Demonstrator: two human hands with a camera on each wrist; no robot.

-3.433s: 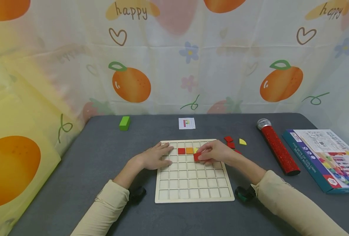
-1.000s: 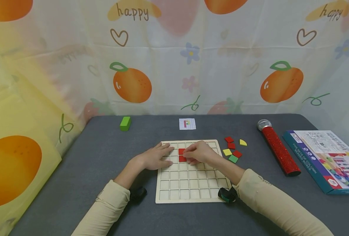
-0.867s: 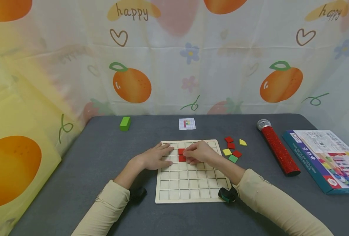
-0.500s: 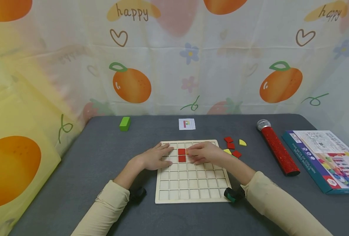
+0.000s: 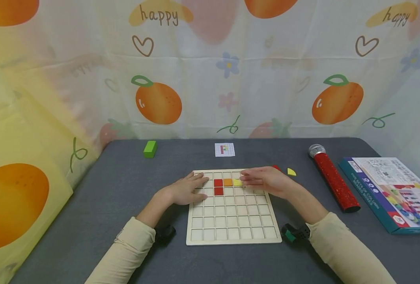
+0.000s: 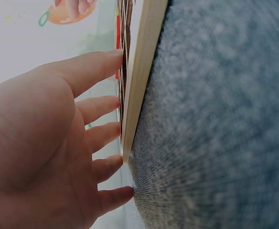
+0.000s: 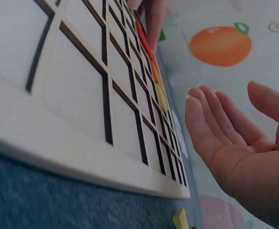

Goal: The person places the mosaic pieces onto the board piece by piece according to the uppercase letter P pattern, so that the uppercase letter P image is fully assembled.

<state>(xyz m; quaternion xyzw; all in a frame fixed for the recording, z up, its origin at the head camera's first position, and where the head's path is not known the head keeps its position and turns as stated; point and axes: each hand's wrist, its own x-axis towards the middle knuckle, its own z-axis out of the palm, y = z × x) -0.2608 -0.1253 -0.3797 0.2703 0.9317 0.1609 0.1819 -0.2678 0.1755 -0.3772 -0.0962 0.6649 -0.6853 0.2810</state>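
Note:
A pale wooden grid board lies on the dark table. In its second row sit a red tile, an orange tile and a yellow tile, with a second red tile directly under the first. My left hand rests at the board's left edge, fingers spread; the left wrist view shows its fingertips against the rim. Over the board's upper right is my right hand, near the yellow tile. In the right wrist view this right hand has loosely extended fingers and holds nothing.
A yellow quarter-round piece lies right of the board; my right hand and arm hide most loose tiles there. Behind the board is a pattern card, with a green block at back left. A red microphone and a box lie right.
The red tile my right hand held earlier now lies in the grid below the first red one. That hand has moved right, uncovering the orange and yellow tiles. The left hand stays put.

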